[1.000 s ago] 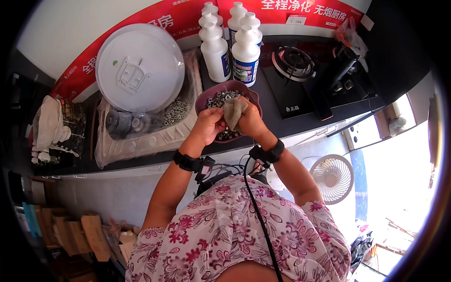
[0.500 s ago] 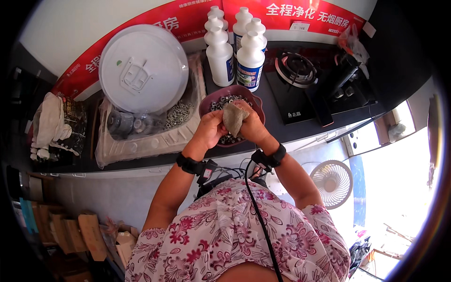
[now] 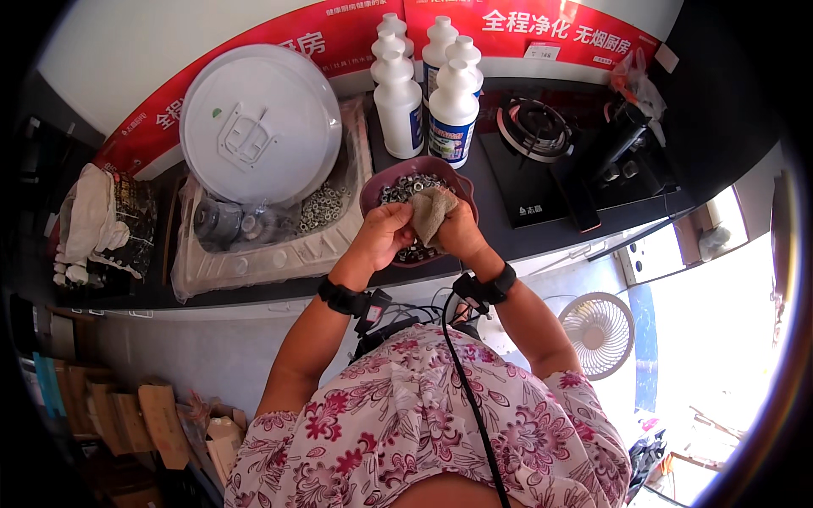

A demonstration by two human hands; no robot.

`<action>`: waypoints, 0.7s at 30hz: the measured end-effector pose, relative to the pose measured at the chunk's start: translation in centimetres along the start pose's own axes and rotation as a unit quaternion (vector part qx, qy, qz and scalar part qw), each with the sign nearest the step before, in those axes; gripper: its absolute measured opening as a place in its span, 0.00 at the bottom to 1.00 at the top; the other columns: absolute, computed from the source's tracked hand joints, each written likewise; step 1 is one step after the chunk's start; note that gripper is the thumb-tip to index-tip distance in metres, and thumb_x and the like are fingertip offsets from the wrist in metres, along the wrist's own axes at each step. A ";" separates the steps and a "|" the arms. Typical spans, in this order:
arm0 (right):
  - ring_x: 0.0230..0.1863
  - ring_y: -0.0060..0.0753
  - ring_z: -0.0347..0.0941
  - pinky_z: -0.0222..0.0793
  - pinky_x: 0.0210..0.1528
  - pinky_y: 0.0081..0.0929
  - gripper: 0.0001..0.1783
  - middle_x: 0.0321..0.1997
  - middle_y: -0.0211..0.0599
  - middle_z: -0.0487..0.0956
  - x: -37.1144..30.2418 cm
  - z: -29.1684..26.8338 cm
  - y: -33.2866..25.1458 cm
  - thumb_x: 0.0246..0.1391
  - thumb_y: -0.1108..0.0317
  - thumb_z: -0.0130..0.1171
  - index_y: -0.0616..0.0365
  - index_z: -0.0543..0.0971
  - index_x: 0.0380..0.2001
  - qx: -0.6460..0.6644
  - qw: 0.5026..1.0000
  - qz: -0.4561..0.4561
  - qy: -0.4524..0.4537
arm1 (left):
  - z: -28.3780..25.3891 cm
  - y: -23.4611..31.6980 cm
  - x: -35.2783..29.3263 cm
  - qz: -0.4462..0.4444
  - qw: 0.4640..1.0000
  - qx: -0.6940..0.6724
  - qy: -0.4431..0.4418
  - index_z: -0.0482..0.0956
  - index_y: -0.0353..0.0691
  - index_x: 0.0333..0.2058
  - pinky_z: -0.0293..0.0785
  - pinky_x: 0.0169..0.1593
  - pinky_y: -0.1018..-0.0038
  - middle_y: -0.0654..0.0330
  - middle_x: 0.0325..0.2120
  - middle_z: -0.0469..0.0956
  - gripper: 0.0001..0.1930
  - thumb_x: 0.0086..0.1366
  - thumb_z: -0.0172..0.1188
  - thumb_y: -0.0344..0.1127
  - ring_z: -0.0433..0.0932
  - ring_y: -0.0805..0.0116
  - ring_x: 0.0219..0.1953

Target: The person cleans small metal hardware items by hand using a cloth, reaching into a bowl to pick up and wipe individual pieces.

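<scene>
A greyish-brown cloth (image 3: 430,213) is bunched in my right hand (image 3: 462,234), whose fingers wrap round it. My left hand (image 3: 383,237) is closed in a pinch at the cloth's left edge. Whatever lies between its fingertips is too small to tell. Both hands are over a dark red bowl (image 3: 369,201), close to the counter's front edge. Small metal nuts (image 3: 415,183) fill much of the bowl, and the hands and cloth hide part of them.
Several white bottles (image 3: 453,106) stand just behind the bowl. To the left, a plastic-wrapped sink (image 3: 246,264) holds more metal nuts (image 3: 322,209) and a large white round lid (image 3: 288,144). A black gas stove (image 3: 529,190) sits right. White gloves (image 3: 89,212) lie far left.
The cloth and my right hand have shifted slightly right and toward me, so more nuts show at the back of the bowl. My left hand stays nearly in place.
</scene>
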State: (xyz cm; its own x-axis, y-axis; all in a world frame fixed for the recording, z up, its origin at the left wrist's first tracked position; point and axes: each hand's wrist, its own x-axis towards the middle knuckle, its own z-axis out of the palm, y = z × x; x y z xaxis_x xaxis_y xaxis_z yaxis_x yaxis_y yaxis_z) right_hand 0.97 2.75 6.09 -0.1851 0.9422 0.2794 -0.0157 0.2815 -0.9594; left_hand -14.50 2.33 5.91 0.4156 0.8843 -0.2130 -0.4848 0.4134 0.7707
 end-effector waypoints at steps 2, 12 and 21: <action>0.32 0.23 0.70 0.67 0.34 0.21 0.15 0.30 0.33 0.75 0.0 -0.1 0.0 0.40 0.77 0.55 0.59 0.71 0.37 0.001 1.000 0.011 0.001 | 0.1 0.0 0.0 0.005 1.000 -0.002 0.001 0.73 0.39 0.27 0.64 0.23 0.81 0.66 0.18 0.70 0.09 0.58 0.51 0.39 0.66 0.77 0.19; 0.32 0.30 0.71 0.67 0.34 0.22 0.17 0.31 0.36 0.74 0.3 -0.3 -0.8 0.38 0.75 0.58 0.59 0.72 0.36 -0.086 0.987 -0.124 -0.046 | 0.5 0.3 -0.3 0.002 0.999 -0.033 0.002 0.73 0.39 0.28 0.64 0.22 0.82 0.65 0.20 0.71 0.09 0.59 0.48 0.37 0.67 0.77 0.19; 0.29 0.24 0.70 0.66 0.32 0.20 0.13 0.29 0.34 0.74 0.0 -0.2 -1.0 0.39 0.76 0.56 0.59 0.72 0.33 -0.028 0.999 -0.041 -0.021 | 0.5 0.1 -0.1 -0.008 0.999 -0.025 0.019 0.72 0.39 0.26 0.65 0.23 0.82 0.66 0.18 0.69 0.08 0.58 0.51 0.38 0.66 0.77 0.18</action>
State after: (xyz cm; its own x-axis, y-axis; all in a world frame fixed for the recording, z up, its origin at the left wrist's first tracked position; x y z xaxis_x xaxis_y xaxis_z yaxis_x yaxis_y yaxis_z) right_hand 1.23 2.50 7.05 -0.2261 0.9071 0.3549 0.0221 0.3690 -0.9292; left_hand -14.19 2.20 6.26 0.3943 0.8847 -0.2485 -0.5174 0.4372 0.7357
